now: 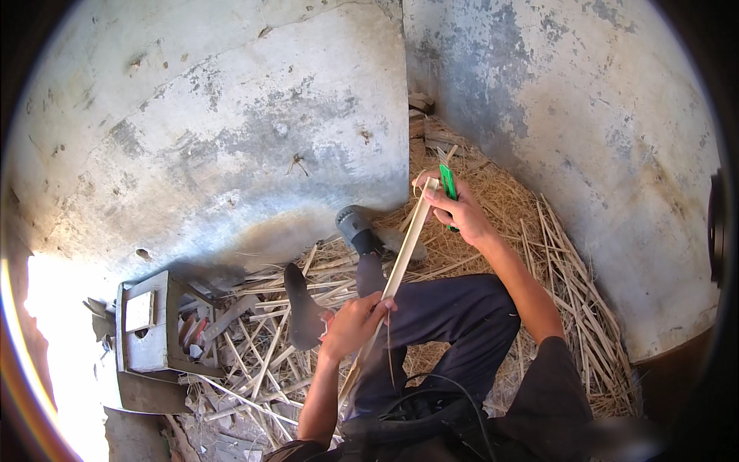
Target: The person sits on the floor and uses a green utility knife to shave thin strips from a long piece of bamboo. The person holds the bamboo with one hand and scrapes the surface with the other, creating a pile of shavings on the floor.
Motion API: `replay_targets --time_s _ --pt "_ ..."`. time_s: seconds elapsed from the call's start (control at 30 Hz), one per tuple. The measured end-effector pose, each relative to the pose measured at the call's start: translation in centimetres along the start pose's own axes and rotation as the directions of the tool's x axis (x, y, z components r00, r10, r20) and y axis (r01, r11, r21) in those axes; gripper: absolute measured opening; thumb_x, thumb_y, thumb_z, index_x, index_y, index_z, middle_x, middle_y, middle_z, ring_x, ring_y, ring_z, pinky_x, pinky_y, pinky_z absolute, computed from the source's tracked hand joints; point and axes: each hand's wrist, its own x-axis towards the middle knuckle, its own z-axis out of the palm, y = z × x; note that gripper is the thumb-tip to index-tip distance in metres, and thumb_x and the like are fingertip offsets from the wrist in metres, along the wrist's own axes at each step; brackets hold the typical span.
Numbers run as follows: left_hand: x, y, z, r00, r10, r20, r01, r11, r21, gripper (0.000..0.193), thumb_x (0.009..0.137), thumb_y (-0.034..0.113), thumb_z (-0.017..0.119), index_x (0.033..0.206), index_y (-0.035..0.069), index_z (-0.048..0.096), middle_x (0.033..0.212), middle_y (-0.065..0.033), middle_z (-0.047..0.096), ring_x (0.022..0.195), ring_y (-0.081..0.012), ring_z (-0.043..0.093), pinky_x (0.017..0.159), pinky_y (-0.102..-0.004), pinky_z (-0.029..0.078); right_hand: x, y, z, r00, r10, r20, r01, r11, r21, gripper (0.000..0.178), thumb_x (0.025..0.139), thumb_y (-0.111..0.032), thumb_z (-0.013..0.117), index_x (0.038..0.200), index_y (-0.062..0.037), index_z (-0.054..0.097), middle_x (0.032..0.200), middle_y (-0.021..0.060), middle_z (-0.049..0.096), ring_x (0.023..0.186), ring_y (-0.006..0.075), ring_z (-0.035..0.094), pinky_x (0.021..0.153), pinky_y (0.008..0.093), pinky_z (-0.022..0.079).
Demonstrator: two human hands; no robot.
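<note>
A long pale strip of split bamboo (408,248) runs slantwise across my lap, its far end up and to the right. My left hand (352,325) is closed around its lower part, and a thin sliver (390,354) hangs down beside those fingers. At the far end, my right hand (468,215) grips a green utility knife (448,183) with the blade pointing away from me. The thumb and fingers of that same hand also touch the strip's tip. Whether the blade meets the bamboo cannot be made out.
Loose bamboo strips (573,285) and straw-like shavings (481,177) cover the floor around my legs. An old wooden box (146,350) with debris inside stands at left. Peeling walls (254,131) meet in a corner ahead. My shoe (355,227) rests near the wall.
</note>
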Motion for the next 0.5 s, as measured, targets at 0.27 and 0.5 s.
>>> replay_targets --time_s 0.27,0.5 --pt "-0.8 1.1 0.3 0.976 -0.119 -0.180 0.158 0.963 0.219 0.032 0.110 0.033 0.065 0.096 0.006 0.076 0.077 -0.0133 0.076 0.073 -0.0342 0.076 0.069 -0.0451 0.056 0.6 1.4 -1.2 0.949 -0.212 -0.234 0.152 0.956 -0.251 0.032 0.110 -0.032 0.067 0.121 -0.0049 0.080 0.074 0.0015 0.072 0.049 0.0016 0.037 0.046 0.0229 0.026" --pt "-1.3 1.3 0.1 0.933 -0.125 -0.339 0.205 0.955 0.213 0.028 0.109 0.033 0.066 0.110 0.009 0.081 0.071 -0.0115 0.072 0.067 -0.0300 0.074 0.066 -0.0437 0.055 0.9 1.7 -2.3 0.920 -0.293 -0.260 0.162 0.889 -0.429 0.032 0.110 -0.029 0.068 0.127 -0.0030 0.076 0.077 0.0032 0.075 0.055 0.0050 0.058 0.047 0.0242 0.032"
